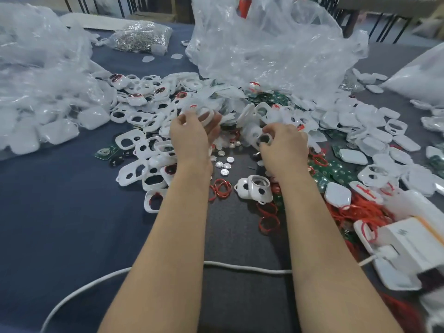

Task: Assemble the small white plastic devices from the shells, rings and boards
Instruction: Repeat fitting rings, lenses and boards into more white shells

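My left hand (192, 133) holds a white plastic shell (206, 115) above the pile, fingers curled round its rim. My right hand (283, 143) pinches a small dark round part (265, 139) against another white shell (252, 132). White shells with cut-out windows (134, 140) lie scattered across the dark blue table. Red rings (221, 187) lie loose near my forearms. Green boards (336, 171) are heaped at the right. Silver coin cells (224, 164) sit between my hands.
Crumpled clear plastic bags (264, 44) rise at the back, and a bag of shells (36, 92) is at the left. A bag of metal clips (141, 37) lies far back. A white cable (240, 267) crosses under my forearms. A white box (413, 241) stands at the right.
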